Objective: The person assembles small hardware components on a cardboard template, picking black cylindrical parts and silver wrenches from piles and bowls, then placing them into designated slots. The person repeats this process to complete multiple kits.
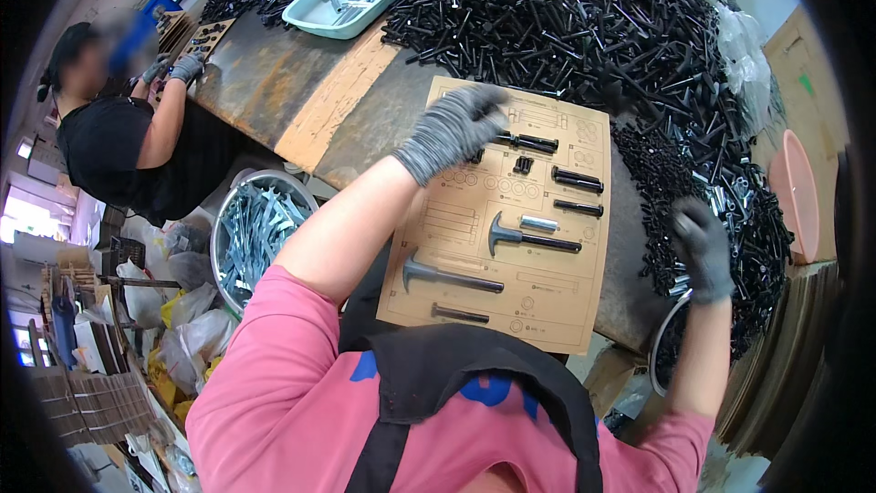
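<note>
Head view: printed brown card on the bench, partly loaded: black bolts on its right half, silver sleeve below them, two hammer-shaped pieces lower down. Left hand over the card's upper part, fingers bent; can't tell if that grip pinches anything. Right hand right of the card, above small black fasteners, fingers curled in; contents hidden. Step looks like placing parts on printed outlines. Next move probably calls for matching a part to a bare outline, without nudging the loose ones.
</note>
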`<state>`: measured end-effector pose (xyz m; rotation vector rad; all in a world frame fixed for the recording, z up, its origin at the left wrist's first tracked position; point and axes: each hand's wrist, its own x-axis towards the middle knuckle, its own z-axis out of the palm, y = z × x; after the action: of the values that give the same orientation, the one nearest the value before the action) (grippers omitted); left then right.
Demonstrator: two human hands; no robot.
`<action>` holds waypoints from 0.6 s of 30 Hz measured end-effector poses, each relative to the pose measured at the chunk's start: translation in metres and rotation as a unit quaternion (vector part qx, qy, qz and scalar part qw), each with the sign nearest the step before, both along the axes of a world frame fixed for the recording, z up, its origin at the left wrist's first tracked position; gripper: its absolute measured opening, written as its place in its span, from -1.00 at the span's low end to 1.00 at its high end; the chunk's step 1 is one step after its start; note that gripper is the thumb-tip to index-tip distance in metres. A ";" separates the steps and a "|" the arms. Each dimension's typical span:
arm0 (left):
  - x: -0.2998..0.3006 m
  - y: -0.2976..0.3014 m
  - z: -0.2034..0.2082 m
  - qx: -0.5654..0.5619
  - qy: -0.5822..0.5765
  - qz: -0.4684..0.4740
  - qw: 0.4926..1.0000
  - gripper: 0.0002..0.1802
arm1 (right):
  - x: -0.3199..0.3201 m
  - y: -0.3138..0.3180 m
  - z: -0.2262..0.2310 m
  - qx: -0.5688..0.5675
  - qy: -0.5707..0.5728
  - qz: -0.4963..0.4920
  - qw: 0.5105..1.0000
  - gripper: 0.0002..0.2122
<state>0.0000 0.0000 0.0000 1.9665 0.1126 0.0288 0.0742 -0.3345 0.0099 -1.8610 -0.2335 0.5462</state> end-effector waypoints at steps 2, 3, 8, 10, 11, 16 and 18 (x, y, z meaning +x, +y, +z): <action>0.000 -0.020 0.004 -0.097 -0.002 -0.068 0.993 -0.50 | -0.003 0.034 0.011 0.041 -0.040 0.037 0.998 -0.82; -0.004 -0.026 0.006 -0.124 -0.002 -0.081 0.989 -0.49 | -0.007 0.062 0.004 0.080 0.012 0.024 0.996 -0.82; 0.005 -0.026 0.012 -0.118 -0.033 0.004 0.992 -0.64 | -0.006 0.155 0.002 0.164 0.048 0.051 0.984 -0.84; 0.011 -0.014 0.011 -0.187 -0.049 0.019 0.981 -0.74 | -0.004 0.175 -0.003 0.202 0.070 0.034 0.976 -0.85; 0.012 -0.006 0.010 -0.228 -0.026 0.030 0.973 -0.77 | -0.002 0.182 -0.005 0.216 0.087 0.026 0.972 -0.85; 0.023 0.014 0.001 -0.232 -0.017 0.029 0.972 -0.78 | 0.015 0.198 -0.019 0.254 0.122 0.041 0.959 -0.85; 0.032 0.020 -0.006 -0.201 -0.010 0.061 0.978 -0.79 | 0.027 0.202 -0.025 0.192 0.080 0.046 0.977 -0.83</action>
<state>0.0321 0.0199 -0.0057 1.5519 0.2096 0.0998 0.1017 -0.1323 -0.0149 -1.4297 -0.2976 0.6608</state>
